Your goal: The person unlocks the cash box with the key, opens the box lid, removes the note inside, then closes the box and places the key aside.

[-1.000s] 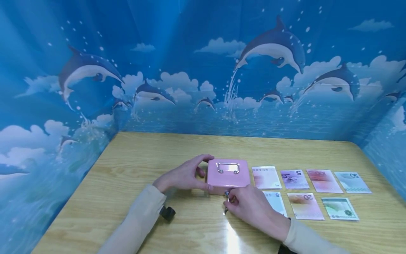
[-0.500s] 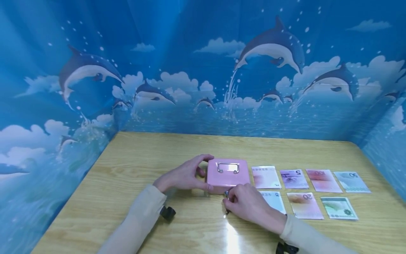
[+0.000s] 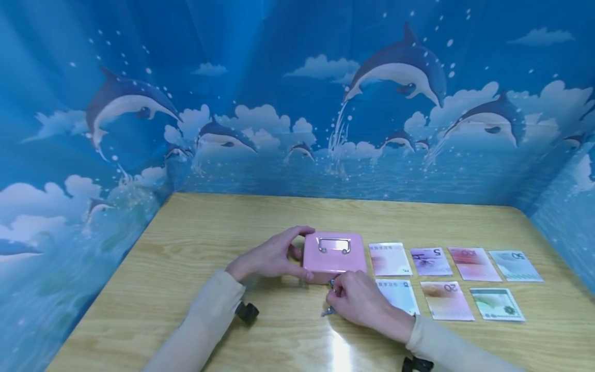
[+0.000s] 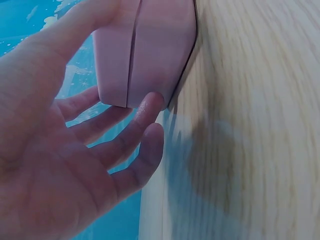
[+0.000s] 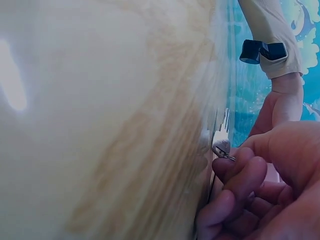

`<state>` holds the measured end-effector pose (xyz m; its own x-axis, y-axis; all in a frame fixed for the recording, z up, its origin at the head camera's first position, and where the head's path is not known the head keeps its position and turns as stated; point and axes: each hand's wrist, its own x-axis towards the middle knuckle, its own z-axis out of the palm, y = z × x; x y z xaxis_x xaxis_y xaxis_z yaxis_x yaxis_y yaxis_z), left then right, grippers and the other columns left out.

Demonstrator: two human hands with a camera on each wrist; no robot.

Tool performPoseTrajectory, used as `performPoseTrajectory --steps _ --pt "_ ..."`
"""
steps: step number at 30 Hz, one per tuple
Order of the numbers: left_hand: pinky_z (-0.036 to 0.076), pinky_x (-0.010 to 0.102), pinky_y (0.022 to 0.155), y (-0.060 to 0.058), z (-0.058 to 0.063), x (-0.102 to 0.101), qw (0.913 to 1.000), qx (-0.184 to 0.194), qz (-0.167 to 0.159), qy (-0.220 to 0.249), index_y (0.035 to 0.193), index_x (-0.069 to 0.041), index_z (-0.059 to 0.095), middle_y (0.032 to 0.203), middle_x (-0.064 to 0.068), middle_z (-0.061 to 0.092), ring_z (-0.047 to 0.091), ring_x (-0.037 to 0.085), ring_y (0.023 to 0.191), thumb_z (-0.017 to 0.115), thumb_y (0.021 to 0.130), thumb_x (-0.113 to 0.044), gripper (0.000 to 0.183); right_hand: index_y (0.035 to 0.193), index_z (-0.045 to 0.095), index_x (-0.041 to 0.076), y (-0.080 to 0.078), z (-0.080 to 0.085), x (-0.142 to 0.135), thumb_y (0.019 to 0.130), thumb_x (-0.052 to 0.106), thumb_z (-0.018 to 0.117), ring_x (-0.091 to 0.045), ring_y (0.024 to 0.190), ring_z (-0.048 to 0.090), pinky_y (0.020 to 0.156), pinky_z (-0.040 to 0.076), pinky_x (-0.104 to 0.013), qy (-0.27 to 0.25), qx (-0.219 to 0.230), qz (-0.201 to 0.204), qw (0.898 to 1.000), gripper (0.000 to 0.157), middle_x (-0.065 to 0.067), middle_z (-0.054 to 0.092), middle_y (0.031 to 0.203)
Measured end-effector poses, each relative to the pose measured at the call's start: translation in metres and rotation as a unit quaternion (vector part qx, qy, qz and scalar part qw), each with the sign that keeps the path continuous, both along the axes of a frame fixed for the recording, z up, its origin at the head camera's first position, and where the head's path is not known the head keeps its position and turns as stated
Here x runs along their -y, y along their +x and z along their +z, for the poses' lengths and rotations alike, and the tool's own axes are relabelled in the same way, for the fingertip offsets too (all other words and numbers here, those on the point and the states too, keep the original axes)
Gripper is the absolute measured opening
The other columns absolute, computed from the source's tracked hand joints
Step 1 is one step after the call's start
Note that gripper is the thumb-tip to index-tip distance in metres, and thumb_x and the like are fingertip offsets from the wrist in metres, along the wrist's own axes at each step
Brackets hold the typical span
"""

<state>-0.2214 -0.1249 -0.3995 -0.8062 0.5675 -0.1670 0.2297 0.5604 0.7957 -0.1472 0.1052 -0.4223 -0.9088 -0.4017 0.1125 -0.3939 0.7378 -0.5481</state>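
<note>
A pink metal cash box (image 3: 334,263) with a silver handle (image 3: 333,245) on its lid stands closed on the table. My left hand (image 3: 269,258) grips its left end, thumb at the front and fingers behind; the left wrist view shows fingertips at the box's corner. In front of the lock, my right hand (image 3: 362,299) pinches a key whose grip is mostly hidden by the fingers. From its small ring hangs a second silver key (image 5: 223,142), sticking out past the fingertips toward the left.
Several banknotes lie in two rows to the right, including a purple 5 note (image 3: 431,262), a 20 note (image 3: 447,301) and a green note (image 3: 497,305). One blue note (image 3: 401,295) is partly behind my right hand. A dolphin-printed curtain (image 3: 297,103) surrounds the wooden table (image 3: 223,222).
My right hand has turned a little at the lock, its wrist shifting slightly left, and the hanging key has swung to point left. The left hand and the cash box stay put.
</note>
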Motion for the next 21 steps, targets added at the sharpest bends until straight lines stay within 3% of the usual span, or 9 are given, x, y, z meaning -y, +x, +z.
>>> performPoseTrajectory --steps 15,21 --pt "0.054 0.036 0.092 0.0025 0.0014 -0.0006 1.0000 -0.002 -0.002 -0.002 0.159 -0.025 0.032 0.144 0.000 0.053 0.062 0.013 0.107 0.090 0.077 -0.041 0.101 0.051 0.050 0.019 -0.0006 0.0010 0.0003 0.078 0.007 0.068 0.002 0.044 0.033 0.041 0.030 -0.017 -0.013 0.014 0.013 1.000 0.035 0.016 0.040 0.048" --pt "0.053 0.036 0.093 0.0021 0.0025 -0.0001 0.9999 0.004 0.007 -0.013 0.158 -0.028 0.033 0.148 -0.002 0.051 0.062 0.013 0.109 0.090 0.076 -0.045 0.101 0.055 0.053 0.021 0.0010 0.0031 -0.0018 0.083 0.015 0.072 0.002 0.046 0.036 0.044 0.033 -0.017 0.027 -0.023 0.020 0.999 0.035 0.015 0.044 0.050"
